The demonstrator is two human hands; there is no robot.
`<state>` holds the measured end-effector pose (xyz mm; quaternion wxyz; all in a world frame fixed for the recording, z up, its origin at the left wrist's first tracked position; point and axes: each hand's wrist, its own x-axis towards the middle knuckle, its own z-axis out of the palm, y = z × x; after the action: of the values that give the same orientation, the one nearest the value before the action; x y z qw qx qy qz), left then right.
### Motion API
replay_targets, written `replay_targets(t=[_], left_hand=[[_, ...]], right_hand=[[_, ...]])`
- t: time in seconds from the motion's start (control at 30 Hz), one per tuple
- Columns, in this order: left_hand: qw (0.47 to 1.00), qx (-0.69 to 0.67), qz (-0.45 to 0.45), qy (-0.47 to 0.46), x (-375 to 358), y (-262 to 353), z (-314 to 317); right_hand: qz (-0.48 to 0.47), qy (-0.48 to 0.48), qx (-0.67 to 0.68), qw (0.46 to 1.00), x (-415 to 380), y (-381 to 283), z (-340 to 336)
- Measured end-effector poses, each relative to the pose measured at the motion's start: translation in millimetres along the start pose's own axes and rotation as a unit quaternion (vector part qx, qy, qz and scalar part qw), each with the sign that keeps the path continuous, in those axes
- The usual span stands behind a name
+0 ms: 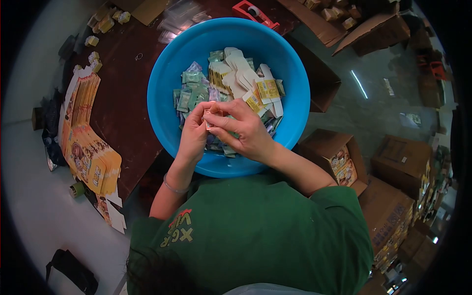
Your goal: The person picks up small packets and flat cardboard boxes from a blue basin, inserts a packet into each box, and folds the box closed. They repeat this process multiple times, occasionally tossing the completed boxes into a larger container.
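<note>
Over the near half of a blue tub [300, 118], both my hands meet at a small orange-and-white box [210, 126]. My left hand [193, 133] grips its left side, fingers closed. The thumb and fingers of my right hand [250, 130] pinch it from the right and partly cover it. Below them in the tub lie many small green and purple wrapped sachets [191, 93]. A fanned stack of flat white cartons [240, 69] rests on the sachets, with yellow printed cartons [267, 89] beside it.
On the dark red table [125, 93] at left lie stacks of flat printed orange cartons [91, 152]. A red tape dispenser [255, 14] and clear plastic bags [182, 22] sit behind the tub. Cardboard boxes [388, 209] stand on the floor at right.
</note>
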<state>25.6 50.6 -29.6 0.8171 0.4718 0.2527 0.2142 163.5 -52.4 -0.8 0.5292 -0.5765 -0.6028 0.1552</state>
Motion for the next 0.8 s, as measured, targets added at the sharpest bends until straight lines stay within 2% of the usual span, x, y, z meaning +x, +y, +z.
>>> replay_targets(t=[0.2, 0.4, 0.5, 0.63, 0.7, 0.8], left_hand=[[0.998, -0.065, -0.021, 0.006, 0, 7, 2], [0.997, -0.054, -0.058, 0.017, 0, 11, 6], [0.984, -0.16, -0.084, 0.006, 0, 20, 10], [0.974, -0.222, -0.053, -0.008, 4, 22, -3], [0.979, -0.195, -0.044, -0.021, 1, 24, 2], [0.981, -0.179, -0.057, -0.051, 0, 22, 3]], right_hand=[[-0.006, 0.016, -0.021, 1.0, 7, -2, 4], [-0.01, 0.024, -0.048, 0.999, 5, 8, 5], [-0.034, 0.027, -0.084, 0.995, 8, 11, 2], [-0.078, 0.012, -0.161, 0.984, 11, 3, 0], [-0.083, 0.013, -0.167, 0.982, 10, 7, -2], [-0.033, 0.026, -0.066, 0.997, 11, 14, -6]])
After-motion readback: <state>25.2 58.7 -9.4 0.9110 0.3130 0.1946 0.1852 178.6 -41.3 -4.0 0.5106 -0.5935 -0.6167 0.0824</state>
